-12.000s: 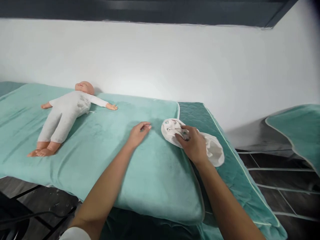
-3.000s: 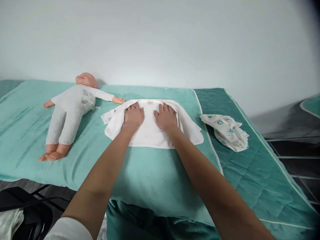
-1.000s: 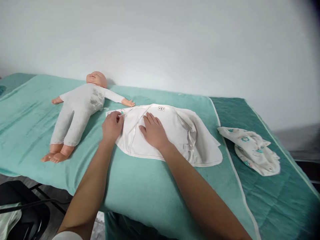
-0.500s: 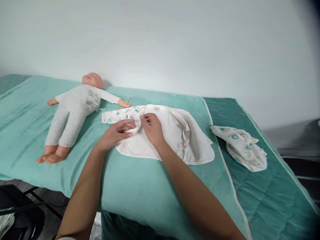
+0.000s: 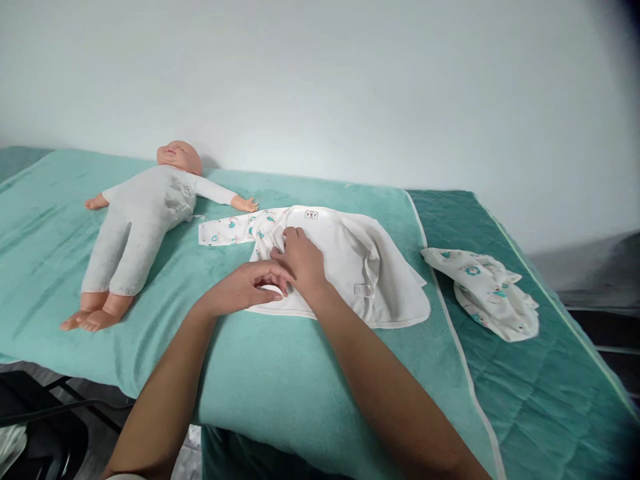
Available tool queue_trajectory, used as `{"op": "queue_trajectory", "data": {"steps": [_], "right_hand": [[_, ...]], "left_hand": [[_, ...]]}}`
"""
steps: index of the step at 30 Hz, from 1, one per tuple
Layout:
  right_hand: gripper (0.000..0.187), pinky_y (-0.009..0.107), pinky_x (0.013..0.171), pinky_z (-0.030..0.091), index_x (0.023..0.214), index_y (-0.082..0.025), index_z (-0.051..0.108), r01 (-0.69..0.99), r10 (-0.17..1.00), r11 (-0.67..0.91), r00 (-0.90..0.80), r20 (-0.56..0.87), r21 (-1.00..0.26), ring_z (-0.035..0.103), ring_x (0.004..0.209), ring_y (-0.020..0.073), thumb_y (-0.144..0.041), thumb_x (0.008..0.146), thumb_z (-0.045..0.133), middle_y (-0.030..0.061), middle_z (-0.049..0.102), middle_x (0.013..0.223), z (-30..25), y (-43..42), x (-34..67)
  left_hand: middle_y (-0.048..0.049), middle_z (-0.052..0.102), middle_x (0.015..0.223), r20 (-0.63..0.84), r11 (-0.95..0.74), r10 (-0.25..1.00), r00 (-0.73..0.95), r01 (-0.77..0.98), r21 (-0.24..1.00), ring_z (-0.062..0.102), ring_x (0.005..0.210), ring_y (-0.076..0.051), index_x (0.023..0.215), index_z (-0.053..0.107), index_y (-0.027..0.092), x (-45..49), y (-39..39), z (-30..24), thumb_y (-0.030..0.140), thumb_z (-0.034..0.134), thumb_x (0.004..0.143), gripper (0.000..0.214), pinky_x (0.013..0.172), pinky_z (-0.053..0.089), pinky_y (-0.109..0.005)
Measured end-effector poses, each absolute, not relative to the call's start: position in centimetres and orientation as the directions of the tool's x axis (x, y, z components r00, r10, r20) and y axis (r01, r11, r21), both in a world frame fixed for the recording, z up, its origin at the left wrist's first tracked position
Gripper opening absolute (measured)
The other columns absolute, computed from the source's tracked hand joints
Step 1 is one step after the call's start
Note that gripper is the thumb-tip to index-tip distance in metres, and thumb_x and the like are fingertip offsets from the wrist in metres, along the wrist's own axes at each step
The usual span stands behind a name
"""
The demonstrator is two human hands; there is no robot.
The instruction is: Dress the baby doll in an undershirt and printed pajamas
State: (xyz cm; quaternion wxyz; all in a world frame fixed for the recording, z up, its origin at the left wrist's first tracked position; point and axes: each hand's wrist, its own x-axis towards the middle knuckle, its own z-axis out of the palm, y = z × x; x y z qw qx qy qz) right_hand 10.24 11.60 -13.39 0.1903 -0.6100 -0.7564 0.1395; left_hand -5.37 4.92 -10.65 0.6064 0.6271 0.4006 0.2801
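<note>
A white baby shirt (image 5: 345, 260) with a printed left sleeve lies spread on the light green towel, its plain inner side showing. My left hand (image 5: 250, 285) is curled at the shirt's lower left, white cloth between thumb and fingers. Just above and right of it, my right hand (image 5: 303, 260) has its fingers bent onto the shirt's front panel, gripping cloth near the sleeve's root; its fingertips are partly hidden. The two hands nearly touch. Some of the printed outer side shows left of them.
A baby doll (image 5: 145, 213) in a white body lies on its back to the left, one hand near the sleeve. A folded printed garment (image 5: 493, 293) rests on the dark green quilted mat (image 5: 530, 393). The light green towel (image 5: 260, 373) hangs over the front edge; a wall stands behind.
My left hand has moved down and right along the shirt, closer to my right hand. The left front edge is folded over, baring more printed cloth below the sleeve.
</note>
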Motion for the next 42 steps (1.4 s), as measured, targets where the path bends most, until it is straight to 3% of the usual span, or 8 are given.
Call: {"op": "queue_trajectory", "data": {"steps": [5,9,18,22,27,33,37,42], "right_hand": [[0.011,0.033,0.067,0.044,0.090,-0.024,0.060,0.755,0.994,0.102,-0.060,0.086,-0.648,0.063,0.078,0.0232,-0.025,0.089,0.050,0.0047,0.070,0.084,-14.1,13.5,11.6],[0.019,0.031,0.067,0.047,0.072,-0.025,0.053,0.501,1.000,0.021,-0.008,0.020,-0.865,0.062,0.071,0.0206,-0.037,0.087,0.052,-0.0008,0.064,0.067,-14.7,14.8,13.0],[0.032,0.027,0.058,0.049,0.067,-0.024,0.043,-0.005,0.991,-0.024,-0.129,-0.023,-1.000,0.054,0.060,0.0133,-0.046,0.084,0.061,-0.0050,0.051,0.062,-14.4,15.8,10.9],[0.027,0.028,0.068,0.051,0.075,-0.023,0.051,0.114,0.972,0.192,-0.162,0.173,-0.975,0.059,0.070,0.0144,-0.045,0.090,0.053,-0.0031,0.057,0.070,-13.2,16.8,7.8],[0.019,0.034,0.101,0.046,0.096,-0.022,0.067,0.243,0.906,0.393,-0.268,0.328,-0.887,0.062,0.108,0.0200,-0.040,0.091,0.062,0.0035,0.069,0.109,-14.0,16.6,6.1],[0.036,0.045,0.120,0.035,0.133,-0.022,0.062,0.497,0.805,0.578,-0.477,0.353,-0.647,0.051,0.139,0.0274,-0.038,0.102,0.052,0.0085,0.062,0.144,-15.8,15.6,6.5],[0.040,0.045,0.125,0.028,0.140,-0.025,0.059,0.523,0.793,0.593,-0.509,0.334,-0.612,0.042,0.149,0.0282,-0.038,0.103,0.052,0.0051,0.055,0.153,-15.3,14.9,6.3],[0.043,0.046,0.126,0.028,0.141,-0.024,0.058,0.567,0.824,0.562,-0.448,0.347,-0.602,0.042,0.149,0.0286,-0.042,0.101,0.052,0.0071,0.051,0.157,-13.8,14.1,10.7]], "left_hand": [[-0.0044,0.070,0.100,-0.143,0.037,0.869,0.474,0.227,0.973,0.064,0.094,-0.017,0.107,0.071,0.021,-5.3,4.7,-10.8,0.031,0.076,0.082,0.027,0.086,0.052,-0.030],[-0.0014,0.063,0.092,-0.104,-0.015,0.914,0.391,0.290,0.957,0.057,0.084,-0.014,0.104,0.073,0.023,-5.8,4.8,-11.1,0.033,0.074,0.084,0.023,0.076,0.047,-0.026],[-0.0003,0.058,0.083,0.025,-0.020,0.996,0.082,-0.063,0.998,0.048,0.069,-0.011,0.094,0.073,0.022,-10.2,5.1,-11.2,0.033,0.082,0.074,0.024,0.061,0.035,-0.024],[-0.0015,0.057,0.086,-0.012,0.016,0.998,0.069,-0.058,0.998,0.050,0.074,-0.013,0.095,0.075,0.022,-12.0,5.0,-10.9,0.025,0.079,0.072,0.024,0.063,0.036,-0.024],[0.0012,0.047,0.076,-0.069,0.078,0.993,-0.092,0.100,0.992,0.044,0.068,-0.012,0.090,0.073,0.019,-13.1,5.8,-11.9,0.013,0.062,0.064,0.029,0.060,0.030,-0.025],[0.0004,0.058,0.082,0.227,0.020,0.873,-0.432,0.497,0.868,0.055,0.080,-0.017,0.090,0.069,0.021,-12.9,7.2,-13.9,0.010,0.052,0.065,0.032,0.075,0.042,-0.030],[-0.0027,0.068,0.097,0.397,-0.064,0.812,-0.427,0.612,0.788,0.063,0.097,-0.020,0.091,0.068,0.021,-12.5,7.3,-14.2,0.011,0.052,0.073,0.027,0.081,0.047,-0.031],[-0.0022,0.072,0.098,0.439,-0.200,0.857,-0.269,0.611,0.766,0.065,0.098,-0.019,0.091,0.069,0.021,-12.0,7.2,-14.3,0.011,0.050,0.077,0.025,0.088,0.050,-0.031]]}}
